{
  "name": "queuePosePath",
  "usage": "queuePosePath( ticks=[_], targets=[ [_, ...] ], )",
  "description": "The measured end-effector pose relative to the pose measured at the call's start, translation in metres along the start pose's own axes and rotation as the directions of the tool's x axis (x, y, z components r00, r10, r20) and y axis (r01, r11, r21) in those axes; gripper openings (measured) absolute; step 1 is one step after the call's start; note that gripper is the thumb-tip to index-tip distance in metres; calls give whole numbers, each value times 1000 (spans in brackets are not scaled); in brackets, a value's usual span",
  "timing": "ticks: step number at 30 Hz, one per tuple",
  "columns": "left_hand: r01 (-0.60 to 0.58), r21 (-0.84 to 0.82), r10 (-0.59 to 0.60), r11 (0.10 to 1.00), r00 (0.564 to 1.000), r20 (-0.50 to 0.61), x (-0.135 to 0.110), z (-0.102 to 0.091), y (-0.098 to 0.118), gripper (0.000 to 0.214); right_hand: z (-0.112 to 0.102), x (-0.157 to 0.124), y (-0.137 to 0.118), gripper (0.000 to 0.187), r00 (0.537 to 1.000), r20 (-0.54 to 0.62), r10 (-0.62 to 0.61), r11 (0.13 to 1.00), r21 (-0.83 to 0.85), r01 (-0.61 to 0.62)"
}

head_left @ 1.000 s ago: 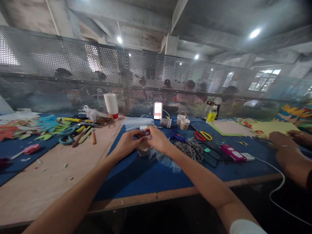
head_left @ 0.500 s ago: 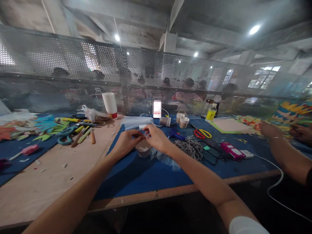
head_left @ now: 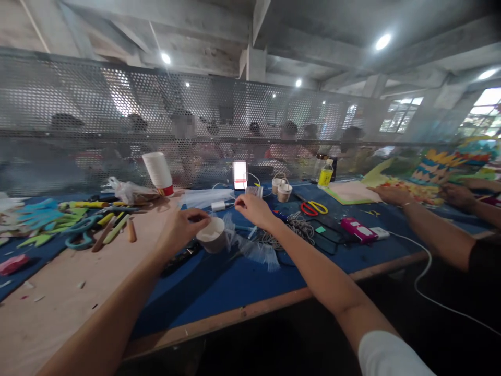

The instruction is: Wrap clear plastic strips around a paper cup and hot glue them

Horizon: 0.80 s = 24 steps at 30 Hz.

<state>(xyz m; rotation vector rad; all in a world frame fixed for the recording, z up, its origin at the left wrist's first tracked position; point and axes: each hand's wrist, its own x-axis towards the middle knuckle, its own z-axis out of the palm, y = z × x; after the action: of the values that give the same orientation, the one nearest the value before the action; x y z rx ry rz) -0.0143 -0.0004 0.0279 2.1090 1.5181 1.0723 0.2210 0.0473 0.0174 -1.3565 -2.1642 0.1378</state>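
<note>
My left hand (head_left: 183,228) is at the left rim of a pale cup (head_left: 212,237) with whitish contents. Its thumb and fingers are drawn together in a pinch; anything between them is too small to make out. Beyond the cup, to its right, my right hand (head_left: 253,210) hovers above the blue mat, fingertips pinched on something I cannot make out. Sheer whitish mesh strips (head_left: 256,250) lie beside the cup, below my right wrist. A white charger block (head_left: 218,206) sits between the hands, farther back. A dark object (head_left: 182,258) is partly hidden behind my left wrist.
A paper cup stack (head_left: 157,175), teal scissors (head_left: 80,232) and knives are on the left. Behind are a lit phone (head_left: 240,175) and small cups (head_left: 282,189). Grey cord (head_left: 299,230), red-yellow scissors (head_left: 314,208) and a pink power bank (head_left: 358,231) lie right, near another person's hand (head_left: 391,196).
My hands, which were together above the cup, have parted: the left is now at the cup's left rim, the right beyond it to the right. The view has turned slightly right.
</note>
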Motion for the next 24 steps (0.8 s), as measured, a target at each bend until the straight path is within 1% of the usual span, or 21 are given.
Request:
queuePosePath(
  ticks=[2, 5, 7, 10, 13, 14, 16, 18, 20, 22, 23, 24],
  targets=[
    [7, 40, -7, 999, 1000, -4, 0, -2, 1, 31, 8, -3, 12, 9, 996, 86, 11, 999, -48, -7],
    [15, 61, -15, 998, 1000, 2, 0, -3, 1, 32, 21, -7, 22, 17, 988, 150, 22, 997, -71, -11],
    [18, 58, -19, 998, 1000, 13, 0, -3, 2, 32, 25, -8, 23, 19, 986, 167, 26, 997, -74, -13],
    [27, 54, -28, 998, 999, 23, 0, -4, 3, 32, 26, -8, 21, 23, 982, 188, 8, 999, -51, 1],
    [18, 50, -19, 999, 1000, 18, 0, -4, 3, 33, 27, -9, 17, 17, 975, 221, -20, 1000, -17, 25],
    [17, 46, -18, 999, 1000, 21, 1, -4, 3, 33, 28, -10, 16, 18, 974, 224, -23, 1000, -10, 26],
    [20, 51, -21, 999, 999, 27, 1, -4, 2, 33, 28, -10, 15, 19, 979, 202, -7, 1000, -3, 8],
    [18, 65, -20, 998, 999, 26, 1, -4, 1, 33, 25, -9, 17, 18, 989, 142, 34, 999, 1, -35],
    [13, 73, -14, 997, 1000, 19, 1, -4, -1, 32, 17, -5, 22, 15, 994, 61, 90, 996, 9, -91],
    [17, 72, -19, 997, 1000, 23, 0, -2, -3, 32, 5, 0, 28, 18, 990, -23, 142, 989, 39, -141],
    [23, 72, -25, 997, 999, 28, 0, -1, -4, 31, -2, 2, 30, 19, 983, -70, 167, 984, 74, -162],
    [30, 74, -32, 997, 999, 30, 0, 0, -5, 31, -8, 3, 32, 21, 968, -128, 216, 962, 197, -189]
  ],
)
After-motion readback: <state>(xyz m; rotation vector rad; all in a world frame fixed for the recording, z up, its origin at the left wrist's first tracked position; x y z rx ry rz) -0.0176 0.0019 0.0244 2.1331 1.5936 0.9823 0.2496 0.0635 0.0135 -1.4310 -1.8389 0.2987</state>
